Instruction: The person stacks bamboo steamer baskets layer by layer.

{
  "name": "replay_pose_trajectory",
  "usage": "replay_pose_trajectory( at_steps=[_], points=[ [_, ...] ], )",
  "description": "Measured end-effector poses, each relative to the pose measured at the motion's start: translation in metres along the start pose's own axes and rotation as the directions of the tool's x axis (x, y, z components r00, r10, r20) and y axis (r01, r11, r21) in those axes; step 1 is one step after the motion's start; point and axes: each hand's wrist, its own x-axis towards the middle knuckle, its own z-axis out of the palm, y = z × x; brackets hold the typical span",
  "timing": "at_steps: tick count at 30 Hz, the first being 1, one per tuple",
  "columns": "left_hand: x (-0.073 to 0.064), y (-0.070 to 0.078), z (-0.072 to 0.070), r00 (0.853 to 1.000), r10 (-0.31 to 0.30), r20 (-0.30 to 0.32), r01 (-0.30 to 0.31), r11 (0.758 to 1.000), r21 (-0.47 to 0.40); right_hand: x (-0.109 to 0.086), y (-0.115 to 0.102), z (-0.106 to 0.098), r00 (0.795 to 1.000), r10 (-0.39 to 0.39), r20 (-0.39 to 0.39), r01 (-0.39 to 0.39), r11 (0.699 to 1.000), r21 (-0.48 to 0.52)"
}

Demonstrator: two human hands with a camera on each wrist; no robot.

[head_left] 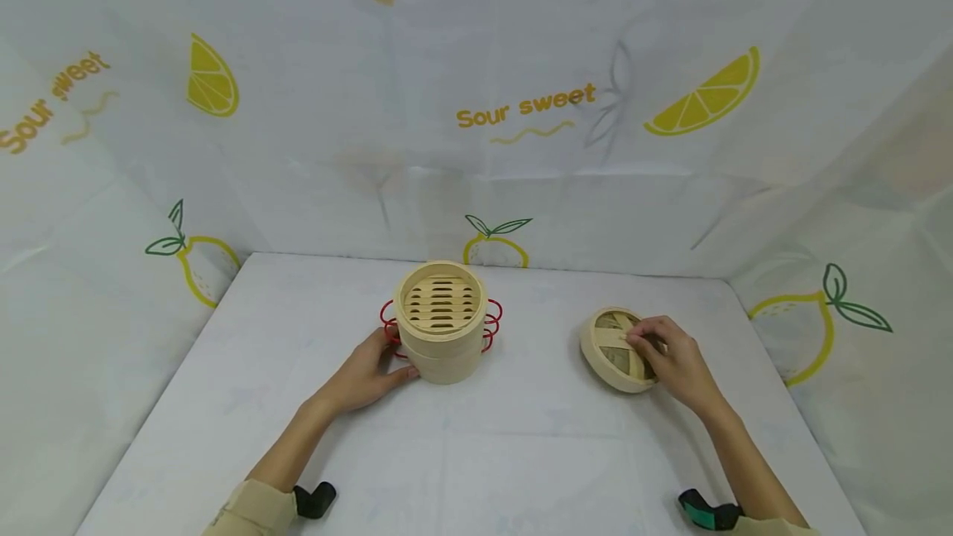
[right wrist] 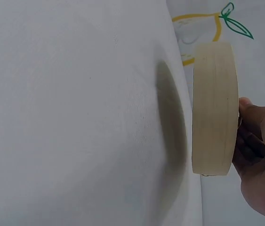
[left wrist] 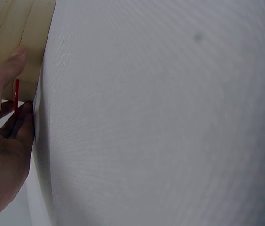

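Observation:
A stack of small bamboo steamer baskets (head_left: 443, 346) with red side handles stands upright on the table, its slatted top tier uncovered. My left hand (head_left: 366, 372) holds the stack low on its left side. In the left wrist view the thumb of the left hand (left wrist: 5, 155) presses the basket wall, with fingers beyond a red handle (left wrist: 17, 94). To the right, my right hand (head_left: 679, 364) pinches the round woven steamer lid (head_left: 609, 364) at its top. The lid (right wrist: 214, 110) is slightly above the table in the right wrist view, its shadow beside it; the pinching fingertips are partly hidden.
A white cloth covers the table (head_left: 506, 453). Behind it and at both sides hangs a white curtain (head_left: 476, 189) printed with lemons and words. Dark wrist devices (head_left: 316, 500) sit at the cuffs of both sleeves.

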Motion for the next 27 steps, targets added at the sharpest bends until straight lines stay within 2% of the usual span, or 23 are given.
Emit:
replay_pose_trajectory(
  at_steps=[13, 27],
  points=[
    [0.0, -0.001, 0.0, 1.0, 0.007, -0.002, -0.007, 1.0, 0.005, 0.01, -0.017, 0.015, 0.992, -0.124, -0.02, 0.126, 0.989, 0.081],
    [0.001, -0.001, 0.001, 1.0, 0.006, -0.001, -0.006, 1.0, 0.003, 0.026, -0.05, 0.025, 0.982, -0.182, -0.058, 0.189, 0.962, 0.196]
  ],
)
